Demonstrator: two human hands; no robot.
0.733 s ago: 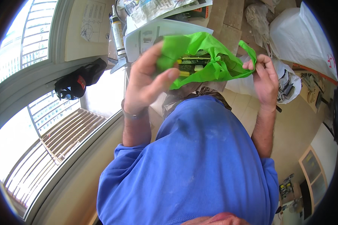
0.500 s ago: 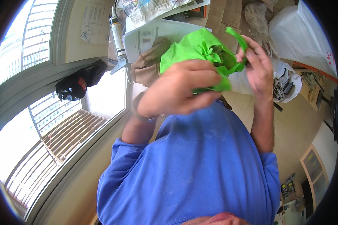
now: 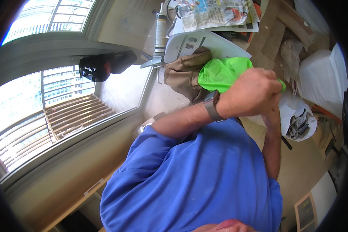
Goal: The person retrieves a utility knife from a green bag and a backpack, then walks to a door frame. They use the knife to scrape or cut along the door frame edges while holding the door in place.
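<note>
The left hand (image 3: 255,92) is lying across the right hand (image 3: 273,115) and is concealing most of it. The left fingers are standing bent, knuckles outward, against the green bag (image 3: 222,74); their tips are facing away, so how far they are closing and whether they are gripping the material cannot be told. The right fingers are remaining out of sight behind the left hand, and their state and hold likewise cannot be told.

The green bag is showing as bright, thin, creased fabric, rounded at its left end; a narrow green edge is protruding beyond the left knuckles. The bag is overlapping the brown trousers (image 3: 183,73) on its left, and its upper edge is covering part of the white printed sheet (image 3: 224,44) near that sheet's right-hand corner. A caulking gun (image 3: 159,34) is standing beside the sheet's left edge. Newspaper (image 3: 212,15) is lying past its far edge.
</note>
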